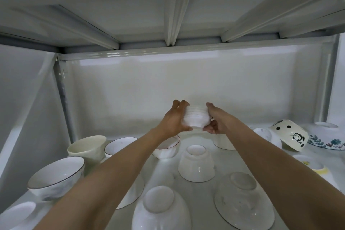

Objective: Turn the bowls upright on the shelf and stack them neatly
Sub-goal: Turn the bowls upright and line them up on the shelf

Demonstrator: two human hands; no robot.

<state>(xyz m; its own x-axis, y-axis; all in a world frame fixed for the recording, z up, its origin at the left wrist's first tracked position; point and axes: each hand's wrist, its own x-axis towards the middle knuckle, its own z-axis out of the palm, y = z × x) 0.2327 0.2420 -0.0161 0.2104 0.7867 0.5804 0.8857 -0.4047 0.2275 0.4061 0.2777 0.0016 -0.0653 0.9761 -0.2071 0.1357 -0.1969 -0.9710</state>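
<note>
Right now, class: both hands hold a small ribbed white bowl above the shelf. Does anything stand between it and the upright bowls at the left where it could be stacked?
Nothing visible does. The small ribbed white bowl is lifted above the red-rimmed white bowl and cream cup-shaped bowl, with open air between.

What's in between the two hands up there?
A small white ribbed bowl, seen in the head view. The left hand grips one side and the right hand grips the other, holding it above the shelf.

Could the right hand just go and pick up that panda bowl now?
Probably not yet: the right hand and the left hand both hold a ribbed white bowl. Otherwise the way to the panda bowl looks clear.
</note>
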